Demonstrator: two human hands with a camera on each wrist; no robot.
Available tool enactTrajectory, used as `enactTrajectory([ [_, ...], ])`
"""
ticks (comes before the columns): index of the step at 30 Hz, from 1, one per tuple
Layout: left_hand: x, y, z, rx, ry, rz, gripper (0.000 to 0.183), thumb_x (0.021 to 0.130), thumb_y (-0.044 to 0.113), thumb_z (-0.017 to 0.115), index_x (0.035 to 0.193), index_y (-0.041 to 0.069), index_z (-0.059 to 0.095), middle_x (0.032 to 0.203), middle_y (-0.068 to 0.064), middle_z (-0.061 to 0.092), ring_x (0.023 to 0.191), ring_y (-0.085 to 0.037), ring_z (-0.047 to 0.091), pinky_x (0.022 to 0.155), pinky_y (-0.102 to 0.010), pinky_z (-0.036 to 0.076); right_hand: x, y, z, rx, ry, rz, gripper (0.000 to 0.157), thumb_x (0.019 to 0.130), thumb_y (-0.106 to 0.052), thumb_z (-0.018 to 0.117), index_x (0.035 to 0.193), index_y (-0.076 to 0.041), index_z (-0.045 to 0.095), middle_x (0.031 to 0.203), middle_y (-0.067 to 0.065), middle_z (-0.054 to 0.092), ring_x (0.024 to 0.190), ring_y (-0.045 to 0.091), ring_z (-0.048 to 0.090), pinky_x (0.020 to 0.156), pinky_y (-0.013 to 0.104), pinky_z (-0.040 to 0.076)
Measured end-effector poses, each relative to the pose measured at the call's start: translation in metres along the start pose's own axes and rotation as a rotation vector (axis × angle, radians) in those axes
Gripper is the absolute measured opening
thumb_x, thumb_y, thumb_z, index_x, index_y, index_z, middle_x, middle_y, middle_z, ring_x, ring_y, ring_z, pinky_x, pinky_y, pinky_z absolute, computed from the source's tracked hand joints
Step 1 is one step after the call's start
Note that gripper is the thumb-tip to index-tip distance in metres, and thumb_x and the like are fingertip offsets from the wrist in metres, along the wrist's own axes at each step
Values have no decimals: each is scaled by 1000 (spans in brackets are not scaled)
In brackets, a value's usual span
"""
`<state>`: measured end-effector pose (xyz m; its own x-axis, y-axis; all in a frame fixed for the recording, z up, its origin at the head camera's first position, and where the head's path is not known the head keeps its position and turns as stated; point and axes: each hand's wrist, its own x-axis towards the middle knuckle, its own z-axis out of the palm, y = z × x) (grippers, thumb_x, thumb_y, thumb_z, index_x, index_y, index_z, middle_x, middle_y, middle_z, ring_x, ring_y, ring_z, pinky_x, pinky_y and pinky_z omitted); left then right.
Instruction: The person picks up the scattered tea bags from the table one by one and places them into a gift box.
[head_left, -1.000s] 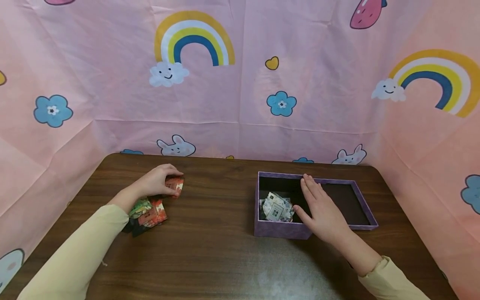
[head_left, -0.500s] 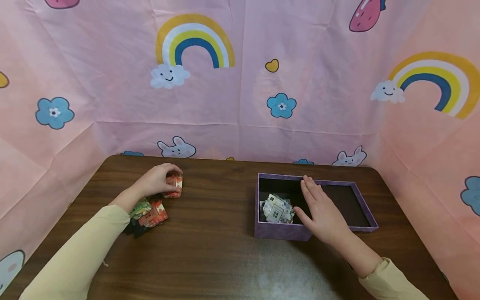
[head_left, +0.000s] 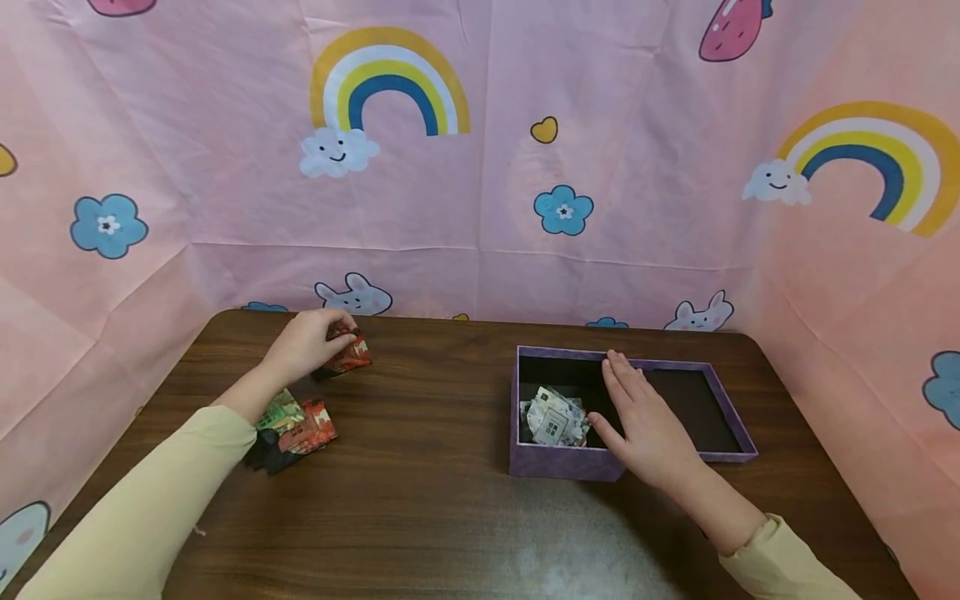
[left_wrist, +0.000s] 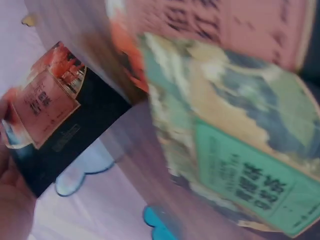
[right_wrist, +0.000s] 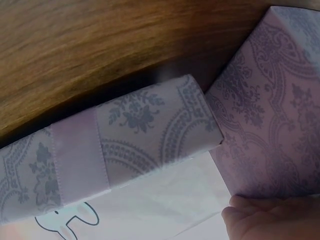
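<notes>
Red packet (head_left: 354, 354), held in left hand (head_left: 306, 342) over far left of table

Backdrop (head_left: 420, 200): pink cloth behind and at both sides, printed with rainbows, smiling clouds, blue flowers and rabbits.

Table (head_left: 427, 508): dark brown, wood-grained, rounded far corners.

Sleeves (head_left: 142, 508): a pair, pale yellow, one on each of the person's arms.

Box (head_left: 562, 463): purple, scroll-patterned, dark inside, standing uncovered on the right half of the table.

Lid (head_left: 705, 408): purple, shallow, dark inside facing up, just beside the box on its right; a plain ribbon band crosses its patterned side in the right wrist view.

Hands: two. The right lies across the box's right edge, fingers straight, gripping nothing; right hand (head_left: 647, 425). The left pinches the red packet between thumb and fingers.

White packets (head_left: 553, 418): a heap in the left part of the box; count cannot be told.

Loose packets, on the table below the left wrist: one green packet (head_left: 283, 412), overlapping a second red packet (head_left: 311, 427), with dark packet surfaces (head_left: 268, 457) beside them.

Labels: pink panel with dark characters on the held packet (left_wrist: 45, 107), green panel on the green one.
</notes>
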<state>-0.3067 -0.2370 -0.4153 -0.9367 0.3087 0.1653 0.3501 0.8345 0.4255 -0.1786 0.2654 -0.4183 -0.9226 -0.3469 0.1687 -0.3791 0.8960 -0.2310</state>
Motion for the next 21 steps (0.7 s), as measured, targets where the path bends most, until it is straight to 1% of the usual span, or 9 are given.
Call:
enactTrajectory([
  [5, -2, 15, -7, -25, 60, -37, 17, 104, 14, 68, 112, 0, 74, 103, -20, 78, 94, -36, 74, 83, -54, 60, 0, 0, 0, -14, 6, -7, 78, 105, -40, 59, 163, 7, 33, 175, 21, 24, 163, 40, 24, 130, 60, 26],
  [9, -2, 29, -14, -51, 81, -50, 16, 101, 14, 70, 107, -1, 75, 100, -20, 78, 91, -35, 74, 82, -53, 60, 1, 0, 0, -31, 10, -18, 80, 104, -41, 60, 162, 8, 34, 175, 23, 25, 163, 41, 26, 130, 61, 27],
  [11, -2, 37, -16, -66, 89, -54, 15, 101, 13, 72, 104, 0, 76, 99, -20, 78, 90, -35, 74, 81, -52, 60, 2, 0, -1, -44, 0, -21, 82, 104, -44, 60, 162, 8, 33, 175, 23, 25, 163, 41, 25, 130, 60, 27],
  [16, 0, 61, -20, -104, 85, -58, 14, 100, 13, 73, 104, 0, 77, 100, -20, 78, 91, -35, 75, 84, -53, 61, 2, -1, -4, -67, -48, -13, 89, 104, -52, 58, 164, 7, 29, 176, 22, 20, 164, 40, 21, 131, 59, 25],
  [19, 2, 77, -20, -122, 72, -56, 15, 100, 13, 74, 105, 0, 78, 102, -20, 79, 93, -36, 76, 87, -53, 61, 1, -1, -5, -76, -52, -18, 91, 105, -54, 57, 164, 7, 27, 176, 23, 19, 164, 41, 21, 131, 59, 25],
  [21, 4, 86, -19, -132, 76, -47, 15, 99, 14, 75, 105, 1, 79, 102, -20, 79, 93, -35, 77, 87, -53, 62, 1, -1, -5, -81, -46, -24, 91, 105, -55, 57, 164, 8, 28, 176, 23, 20, 164, 41, 22, 130, 59, 26],
])
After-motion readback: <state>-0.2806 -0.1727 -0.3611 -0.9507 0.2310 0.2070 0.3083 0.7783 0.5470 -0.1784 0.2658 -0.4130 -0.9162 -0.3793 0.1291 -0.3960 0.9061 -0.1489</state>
